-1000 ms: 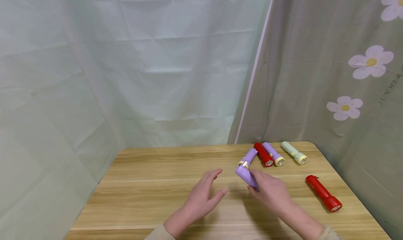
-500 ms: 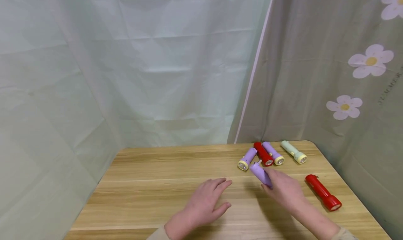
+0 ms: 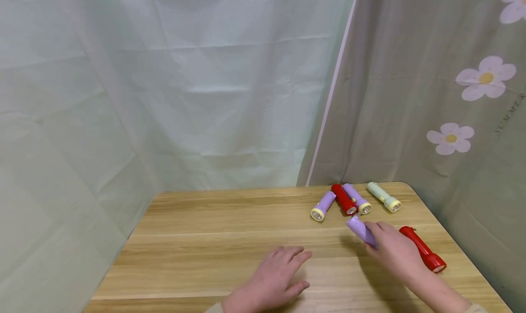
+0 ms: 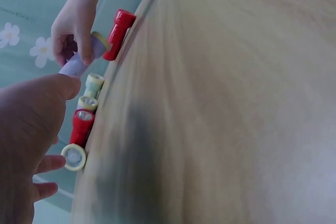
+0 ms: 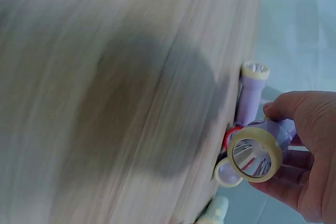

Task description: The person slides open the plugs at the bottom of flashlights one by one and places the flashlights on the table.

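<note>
My right hand (image 3: pixel 396 253) grips a purple flashlight (image 3: pixel 360 231) above the table, its tail end pointing away to the back left. In the right wrist view its cream-rimmed lens (image 5: pixel 255 154) faces the camera, thumb on one side and fingers curled on the other. My left hand (image 3: pixel 277 279) hovers low over the table's front middle with fingers spread and nothing in them. Behind the held flashlight lie a purple flashlight (image 3: pixel 323 206), a red flashlight (image 3: pixel 343 199), a second purple one (image 3: pixel 355 197) and a pale green flashlight (image 3: pixel 382 196).
A larger red flashlight (image 3: pixel 420 247) lies near the right edge, partly covered by my right hand in the head view. The wooden table (image 3: pixel 197 244) meets a pale curtain (image 3: pixel 230 98) at the back and a flowered grey curtain (image 3: pixel 394 98) at the right.
My right hand has carried the purple flashlight to the right, uncovering the head of the leftmost purple one. My left hand has shifted slightly right and nearer the front edge, staying spread.
</note>
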A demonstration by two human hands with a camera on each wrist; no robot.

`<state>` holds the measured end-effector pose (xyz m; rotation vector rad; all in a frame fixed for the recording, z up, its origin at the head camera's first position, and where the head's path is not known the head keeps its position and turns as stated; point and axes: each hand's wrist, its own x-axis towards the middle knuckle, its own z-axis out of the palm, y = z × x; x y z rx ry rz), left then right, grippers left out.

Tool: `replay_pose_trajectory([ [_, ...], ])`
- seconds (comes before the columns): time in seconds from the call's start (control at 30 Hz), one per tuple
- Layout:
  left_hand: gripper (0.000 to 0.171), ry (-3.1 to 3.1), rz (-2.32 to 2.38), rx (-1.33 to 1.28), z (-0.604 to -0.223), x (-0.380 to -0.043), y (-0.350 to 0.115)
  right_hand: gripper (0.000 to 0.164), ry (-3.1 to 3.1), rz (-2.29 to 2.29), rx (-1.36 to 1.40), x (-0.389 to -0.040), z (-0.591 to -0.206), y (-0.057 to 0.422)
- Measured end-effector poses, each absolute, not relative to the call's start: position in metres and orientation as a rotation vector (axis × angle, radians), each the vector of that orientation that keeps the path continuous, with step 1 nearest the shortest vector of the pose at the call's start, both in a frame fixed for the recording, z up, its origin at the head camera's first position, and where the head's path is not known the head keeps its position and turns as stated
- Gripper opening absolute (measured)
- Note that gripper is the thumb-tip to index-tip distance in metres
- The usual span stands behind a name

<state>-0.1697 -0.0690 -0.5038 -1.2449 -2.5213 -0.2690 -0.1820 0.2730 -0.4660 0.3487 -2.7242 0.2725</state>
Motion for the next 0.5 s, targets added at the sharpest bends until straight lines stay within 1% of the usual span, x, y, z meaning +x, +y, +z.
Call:
replay_pose_trajectory([
  [0.23, 0.064, -2.541, -0.273, -1.281, -0.509, -0.164, -0.059, 0.049, -2.758, 0.276, 0.273, -0.180, -0.469, 0.292],
  [0.5, 0.064, -2.515, -0.297, -1.316, -0.512, -0.160, -0.048, 0.040, -2.830, 0.293, 0.212, -0.180, -0.472, 0.303],
])
